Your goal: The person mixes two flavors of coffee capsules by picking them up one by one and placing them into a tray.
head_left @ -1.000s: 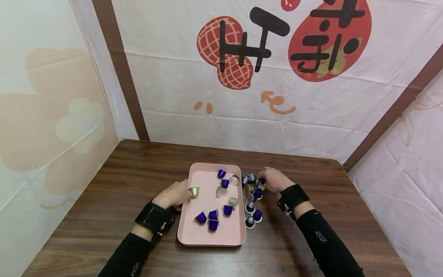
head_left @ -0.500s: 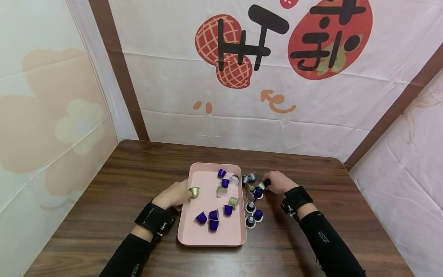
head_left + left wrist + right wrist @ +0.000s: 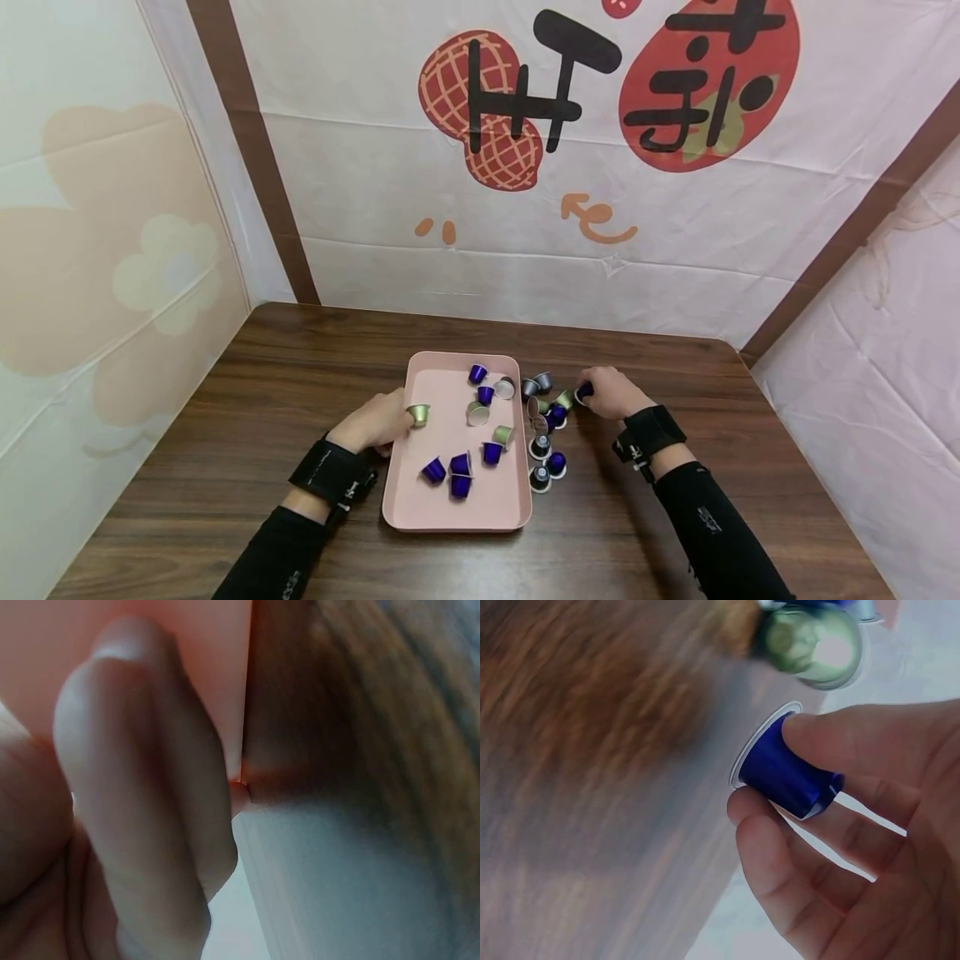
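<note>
In the head view, my left hand point(image 3: 377, 419) grips the left rim of a pink tray point(image 3: 420, 512). A gold-green coffee capsule point(image 3: 418, 415) sits right beside its fingertips. Curled fingers point(image 3: 142, 787) overlap the pink tray wall point(image 3: 214, 660) in the left wrist view; their tips are partly hidden. My right hand point(image 3: 617, 392) pinches a dark blue coffee capsule point(image 3: 784, 769) between thumb and fingers, its pale rim facing away from the palm. A green capsule point(image 3: 814, 645) is close by, at the edge of the capsule group right of the tray.
Several blue capsules point(image 3: 461, 486), a few green ones point(image 3: 503, 436) and a pale one point(image 3: 504, 388) lie scattered in the tray. Along its right side stand grey point(image 3: 543, 382), black point(image 3: 540, 477) and blue capsules point(image 3: 557, 464) on the wooden table point(image 3: 300, 350).
My right hand has drawn rightward from the capsule group with the blue capsule between its fingers. The left hand stays at the tray rim, and the tray's contents look the same.
</note>
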The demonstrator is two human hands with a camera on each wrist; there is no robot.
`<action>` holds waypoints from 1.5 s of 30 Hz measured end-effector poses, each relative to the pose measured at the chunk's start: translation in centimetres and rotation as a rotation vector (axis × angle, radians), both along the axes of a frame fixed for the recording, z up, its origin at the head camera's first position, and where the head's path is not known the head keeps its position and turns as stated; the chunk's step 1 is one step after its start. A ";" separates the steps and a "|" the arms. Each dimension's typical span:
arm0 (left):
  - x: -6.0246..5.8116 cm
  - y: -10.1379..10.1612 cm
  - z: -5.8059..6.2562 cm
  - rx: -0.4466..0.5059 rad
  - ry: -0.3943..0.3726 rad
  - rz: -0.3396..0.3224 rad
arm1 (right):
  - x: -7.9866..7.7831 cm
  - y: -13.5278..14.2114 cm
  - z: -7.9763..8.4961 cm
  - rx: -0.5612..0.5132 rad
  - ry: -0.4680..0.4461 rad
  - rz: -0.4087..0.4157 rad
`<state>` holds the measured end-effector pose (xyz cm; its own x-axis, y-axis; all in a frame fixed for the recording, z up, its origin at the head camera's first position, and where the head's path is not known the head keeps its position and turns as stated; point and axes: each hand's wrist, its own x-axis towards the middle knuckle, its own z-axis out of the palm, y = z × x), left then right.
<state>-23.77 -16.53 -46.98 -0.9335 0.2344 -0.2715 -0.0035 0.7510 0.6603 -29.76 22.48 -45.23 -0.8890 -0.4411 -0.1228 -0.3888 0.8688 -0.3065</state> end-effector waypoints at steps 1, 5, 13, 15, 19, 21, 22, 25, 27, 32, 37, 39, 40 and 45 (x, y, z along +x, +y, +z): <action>0.0 0.0 0.0 0.001 0.000 0.002 | 0.1 -0.1 0.2 -0.012 0.012 0.005; 0.1 -0.1 0.0 0.000 0.006 -0.005 | 0.8 -1.1 1.1 -0.064 0.040 0.034; 0.0 0.0 -0.3 -0.009 0.013 -0.004 | 2.4 -4.4 3.0 -0.083 0.119 0.124; 0.0 -0.1 -0.2 -0.012 0.018 -0.006 | 2.9 -5.2 3.6 -0.088 0.143 0.143; 0.0 -0.2 0.1 -0.008 0.015 -0.008 | 3.9 -7.0 4.8 -0.095 0.159 0.189; -0.1 -0.3 0.2 -0.007 0.015 -0.006 | 4.4 -7.9 5.3 -0.089 0.154 0.214; -0.1 -0.3 0.2 -0.006 0.017 -0.005 | 4.6 -8.3 5.5 -0.087 0.144 0.226; -0.2 -0.2 0.3 -0.009 0.025 -0.004 | 5.0 -9.6 5.9 -0.081 0.130 0.267; -0.2 -0.2 0.3 -0.011 0.025 0.000 | 5.2 -10.4 6.0 -0.074 0.133 0.302; -0.1 -0.2 0.3 -0.011 0.022 -0.001 | 5.8 -12.1 6.1 -0.054 0.134 0.345; 0.2 -0.3 0.0 -0.011 0.009 -0.003 | 6.5 -13.6 5.7 -0.048 0.118 0.401; 0.2 -0.3 -0.1 -0.010 0.015 -0.003 | 6.7 -14.1 5.5 -0.056 0.116 0.425; 0.2 -0.2 -0.1 -0.011 0.017 0.001 | 6.7 -14.4 5.4 -0.059 0.116 0.438; 0.1 -0.2 -0.1 -0.018 0.023 -0.003 | 6.8 -15.7 4.8 -0.019 0.149 0.476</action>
<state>-23.67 -16.78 -47.10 -0.9388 0.2327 -0.2541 0.0139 0.7625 0.6468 -22.95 6.76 -40.41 -0.5959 -0.8031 0.0022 -0.7816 0.5793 -0.2315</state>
